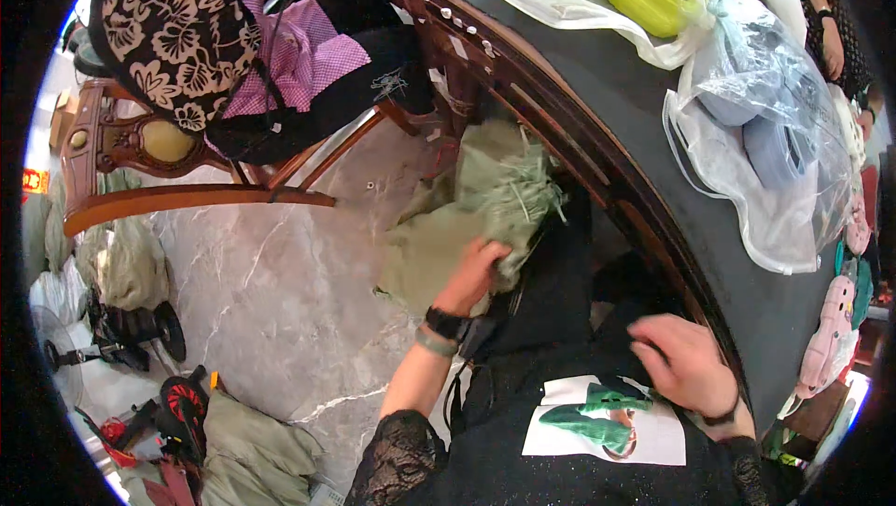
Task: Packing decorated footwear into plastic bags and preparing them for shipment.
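Observation:
My left hand [476,273], with a dark band at its wrist, is closed on a bunched olive-green cloth [425,249]. The cloth hangs beside the table's edge, and pale strings dangle from its upper part. Over my lap, my right hand [686,366] is loosely curled, with nothing visible between its fingers. Just below it, a white card [551,436] lies on my black clothing. On the card is a green knotted shape [588,427]; whether it is printed or real I cannot tell.
A dark table [597,49] curves along the right, carrying clear plastic bags [737,226] with yellow-green and grey-blue items. A carved wooden chair [187,190] holding cloths stands at upper left. Olive cloth [247,455] and a wheeled object [173,330] lie on the marble floor. Another person's arm [826,30] shows at far right.

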The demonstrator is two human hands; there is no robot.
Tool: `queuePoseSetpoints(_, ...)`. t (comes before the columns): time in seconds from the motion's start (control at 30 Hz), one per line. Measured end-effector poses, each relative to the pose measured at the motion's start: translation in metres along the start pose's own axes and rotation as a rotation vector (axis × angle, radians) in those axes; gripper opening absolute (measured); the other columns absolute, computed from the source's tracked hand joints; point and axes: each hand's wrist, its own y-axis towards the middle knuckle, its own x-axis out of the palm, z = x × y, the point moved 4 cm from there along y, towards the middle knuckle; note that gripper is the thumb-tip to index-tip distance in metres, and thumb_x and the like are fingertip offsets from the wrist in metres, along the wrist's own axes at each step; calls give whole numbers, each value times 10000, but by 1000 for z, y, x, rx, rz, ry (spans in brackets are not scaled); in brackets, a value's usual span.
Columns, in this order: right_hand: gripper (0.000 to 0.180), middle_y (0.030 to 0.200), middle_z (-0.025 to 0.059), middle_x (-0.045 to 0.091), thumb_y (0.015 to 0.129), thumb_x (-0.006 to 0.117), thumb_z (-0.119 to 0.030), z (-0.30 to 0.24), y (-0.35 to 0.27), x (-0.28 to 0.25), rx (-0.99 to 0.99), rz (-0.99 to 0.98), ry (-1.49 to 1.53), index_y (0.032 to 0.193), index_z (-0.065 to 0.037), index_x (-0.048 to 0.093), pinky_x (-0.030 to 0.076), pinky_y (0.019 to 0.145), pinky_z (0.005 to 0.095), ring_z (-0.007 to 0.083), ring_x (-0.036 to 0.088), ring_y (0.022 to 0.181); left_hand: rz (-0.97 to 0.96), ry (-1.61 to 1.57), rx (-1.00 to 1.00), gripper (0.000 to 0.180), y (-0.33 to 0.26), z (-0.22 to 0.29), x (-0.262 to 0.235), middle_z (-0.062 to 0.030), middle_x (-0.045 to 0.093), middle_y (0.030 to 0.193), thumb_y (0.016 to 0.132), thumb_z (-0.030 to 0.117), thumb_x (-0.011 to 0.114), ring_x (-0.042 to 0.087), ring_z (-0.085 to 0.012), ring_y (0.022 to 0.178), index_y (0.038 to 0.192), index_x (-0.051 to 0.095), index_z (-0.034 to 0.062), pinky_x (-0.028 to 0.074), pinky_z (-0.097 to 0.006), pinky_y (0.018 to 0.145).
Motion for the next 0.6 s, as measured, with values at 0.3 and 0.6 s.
queuePoseSetpoints(0.3,502,1259,191,484,707,658,-43,30,113,101,-324,102,-117,1182,-7,501,368,1019,410,350,466,1174,-315,-51,153,425,-165,23,-37,-85,644,1078,661,41,702,601,-200,975,1072,629,-39,447,-333,876)
queuePoseSetpoints(0.6,215,841,88,526,651,590,14,24,58,118,-580,-53,-66,854,-52,561,438,748,373,273,527,820,638,1213,66,142,-230,73,-125,-10,661,836,814,79,669,568,-103,750,920,683,-14,451,-264,705)
